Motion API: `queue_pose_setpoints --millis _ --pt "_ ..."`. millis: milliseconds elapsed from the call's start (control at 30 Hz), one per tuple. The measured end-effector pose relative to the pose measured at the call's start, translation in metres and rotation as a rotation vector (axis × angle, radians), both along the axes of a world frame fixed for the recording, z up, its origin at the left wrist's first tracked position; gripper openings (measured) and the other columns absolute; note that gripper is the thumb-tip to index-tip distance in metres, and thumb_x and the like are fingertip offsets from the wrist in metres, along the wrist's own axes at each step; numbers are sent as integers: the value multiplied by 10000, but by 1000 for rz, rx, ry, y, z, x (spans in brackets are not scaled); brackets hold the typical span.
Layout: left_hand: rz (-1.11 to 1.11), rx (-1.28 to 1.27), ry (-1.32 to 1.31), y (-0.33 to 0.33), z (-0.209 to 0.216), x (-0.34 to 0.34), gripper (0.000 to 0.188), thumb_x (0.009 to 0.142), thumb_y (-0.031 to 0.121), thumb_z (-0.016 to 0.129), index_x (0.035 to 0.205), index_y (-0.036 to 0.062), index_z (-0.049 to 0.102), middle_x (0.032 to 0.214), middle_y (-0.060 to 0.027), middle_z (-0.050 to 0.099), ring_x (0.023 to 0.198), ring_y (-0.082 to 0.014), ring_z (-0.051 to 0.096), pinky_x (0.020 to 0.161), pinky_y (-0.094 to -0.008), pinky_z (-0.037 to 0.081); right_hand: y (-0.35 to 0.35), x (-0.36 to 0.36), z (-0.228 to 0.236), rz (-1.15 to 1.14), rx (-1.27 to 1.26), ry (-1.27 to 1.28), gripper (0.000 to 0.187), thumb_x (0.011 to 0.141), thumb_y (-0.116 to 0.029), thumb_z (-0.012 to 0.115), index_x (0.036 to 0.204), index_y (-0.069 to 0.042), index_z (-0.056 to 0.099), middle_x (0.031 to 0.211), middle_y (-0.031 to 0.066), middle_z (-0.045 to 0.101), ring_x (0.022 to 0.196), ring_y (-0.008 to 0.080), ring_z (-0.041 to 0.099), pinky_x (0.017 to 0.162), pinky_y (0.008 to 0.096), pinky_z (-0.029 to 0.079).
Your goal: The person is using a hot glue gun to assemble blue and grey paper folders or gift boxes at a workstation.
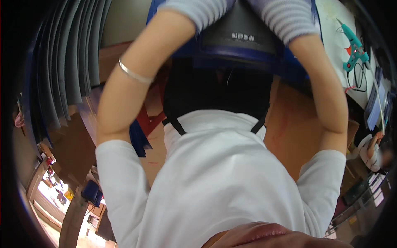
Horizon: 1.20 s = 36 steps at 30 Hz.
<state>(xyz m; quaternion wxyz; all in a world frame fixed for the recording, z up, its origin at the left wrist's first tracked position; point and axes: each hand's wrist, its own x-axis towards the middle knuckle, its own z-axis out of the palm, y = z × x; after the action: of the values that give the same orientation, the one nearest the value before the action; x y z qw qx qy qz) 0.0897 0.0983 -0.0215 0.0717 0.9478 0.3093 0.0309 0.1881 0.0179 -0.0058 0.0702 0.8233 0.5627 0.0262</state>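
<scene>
Both my forearms reach to the top edge of the head view, in knitted gloves with striped white and grey cuffs. My left hand (202,12) and my right hand (287,16) show only at the cuffs, and their fingers are out of the picture. Between and below them lies a dark grey panel (240,27) with white printing and a blue border, a flat case or folder by its look. Whether either hand touches it cannot be seen. A silver bracelet (132,73) circles my left forearm.
A teal glue gun (352,47) with a black cord lies on the white tabletop (331,25) at the right. Several dark grey sheets (68,53) stand in a row at the left. Another person (370,153) is at the far right. Brown cardboard (289,124) lies below.
</scene>
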Motion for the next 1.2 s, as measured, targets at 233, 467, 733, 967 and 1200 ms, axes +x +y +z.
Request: queue_pose_setpoints --millis 233,467,733,967,1200 --pt "-63 -32 -65 3 -8 15 324 897 339 506 923 72 688 876 -185 683 856 -385 648 804 -460 510 -5 4 0 -127 63 -86 394 918 -389 498 828 -96 745 783 178 695 756 328 692 693 417 545" --pt "-234 -375 -615 -2 -28 -33 405 829 -1 611 1226 82 622 947 -149 593 839 -284 595 830 -353 501 -73 -4 -25 46 622 195 263 832 -165 674 1086 -95 658 879 104 624 754 309 633 679 353 518" --pt "-354 -98 -426 -7 -32 -31 485 825 -17 594 1213 266 660 849 -106 523 782 -253 547 760 -363 517 -110 30 -22 -65 755 808 149 859 -139 643 953 -37 700 844 111 692 748 219 668 670 296 513" --pt "-382 -137 -463 -6 -24 -28 400 842 -13 598 1173 197 675 782 -81 506 693 -224 521 682 -328 493 -237 202 -7 -809 325 379 410 822 -388 749 943 -2 686 747 -4 623 648 94 539 633 261 445" --pt "-267 -372 -805 -20 2 -32 304 797 -31 606 1100 -9 618 870 -173 615 747 -332 623 727 -366 515 -197 229 -48 -340 746 522 355 798 -290 791 1015 -32 679 795 -11 636 685 57 537 621 251 431"
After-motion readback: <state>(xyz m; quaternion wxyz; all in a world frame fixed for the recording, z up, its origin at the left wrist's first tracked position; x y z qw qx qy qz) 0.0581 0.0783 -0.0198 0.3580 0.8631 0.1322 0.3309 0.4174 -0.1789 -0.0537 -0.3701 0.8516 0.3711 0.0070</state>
